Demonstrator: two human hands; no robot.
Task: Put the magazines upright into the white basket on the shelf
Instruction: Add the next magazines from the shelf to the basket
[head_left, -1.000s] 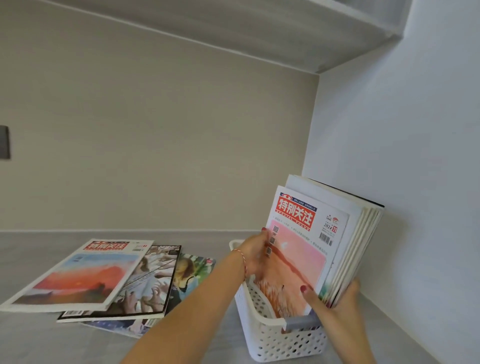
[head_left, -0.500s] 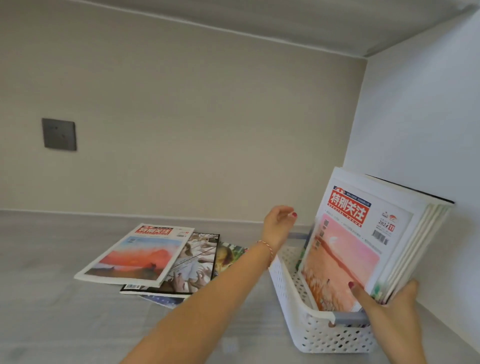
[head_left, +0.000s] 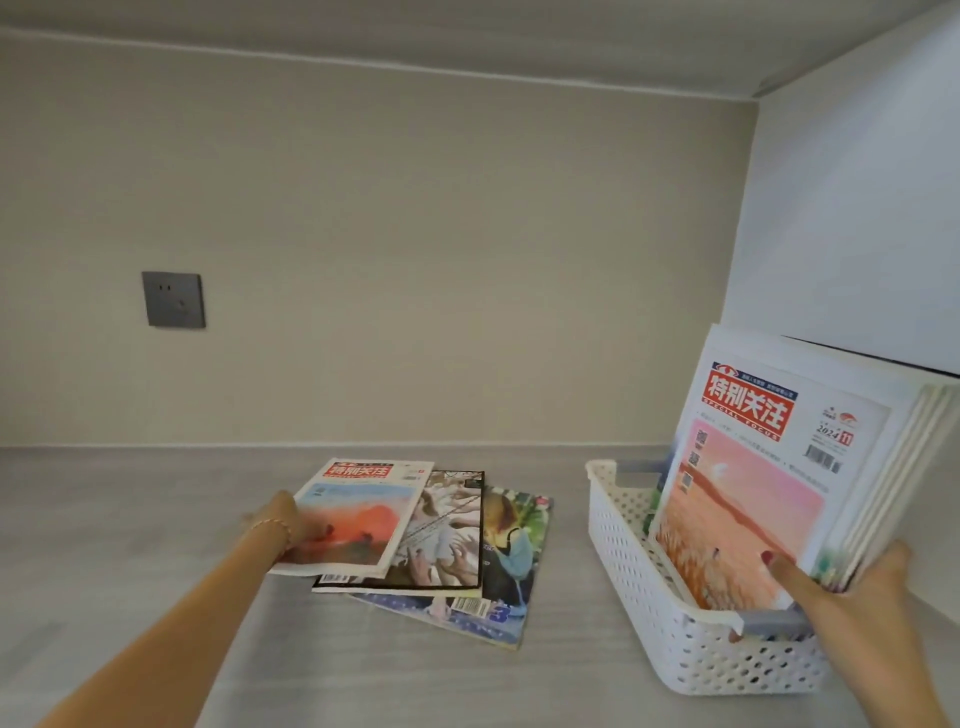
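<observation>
Left half of the white basket (head_left: 631, 551) open from above, right half filled by upright magazines (head_left: 769, 467) leaning toward the side wall (head_left: 852, 208). Bare shelf (head_left: 566, 582) left of the basket, then flat magazines (head_left: 441, 540). Plenty of headroom above the basket.

The white basket (head_left: 644, 582) looks like perforated matt plastic with grey handle inserts. The magazines (head_left: 769, 478) standing in it and the loose stack (head_left: 415, 530) have smooth, slightly glossy paper covers. The shelf (head_left: 130, 545) shows a matt, pale grey wood-grain finish.
</observation>
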